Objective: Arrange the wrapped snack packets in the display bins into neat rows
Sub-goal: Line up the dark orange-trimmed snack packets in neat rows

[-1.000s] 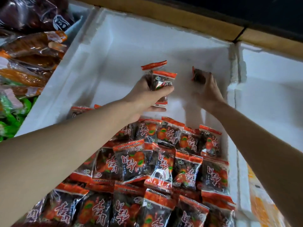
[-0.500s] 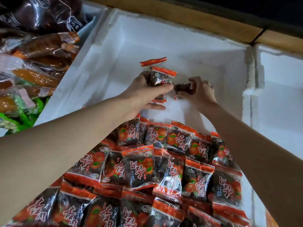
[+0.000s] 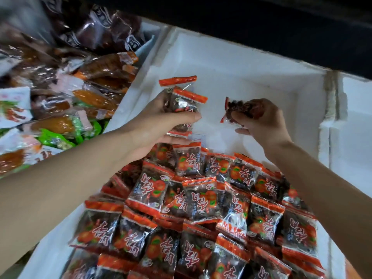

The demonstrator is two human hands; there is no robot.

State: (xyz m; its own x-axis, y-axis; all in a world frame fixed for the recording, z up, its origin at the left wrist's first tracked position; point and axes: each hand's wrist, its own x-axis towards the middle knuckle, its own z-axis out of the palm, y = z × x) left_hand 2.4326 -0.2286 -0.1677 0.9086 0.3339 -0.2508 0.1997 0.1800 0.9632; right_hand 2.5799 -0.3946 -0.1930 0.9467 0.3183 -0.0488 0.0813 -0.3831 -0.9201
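A white foam bin (image 3: pixel 231 63) holds several red-and-black snack packets (image 3: pixel 201 200) lying in loose overlapping rows across its near half. My left hand (image 3: pixel 161 125) grips a small upright stack of the same packets (image 3: pixel 183 101) above the bare far part of the bin. My right hand (image 3: pixel 259 121) pinches a single packet (image 3: pixel 239 109) a short way to the right of that stack, not touching it.
A second bin at the left is piled with mixed snacks in brown, orange and green wrappers (image 3: pixel 60 97). Another white foam bin (image 3: pixel 354 121) adjoins on the right. A dark shelf edge (image 3: pixel 241 21) runs above the far wall.
My right hand has carried its packet from the bin's far right corner leftward toward the stack and lifted it slightly. My left hand keeps holding the stack in about the same place.
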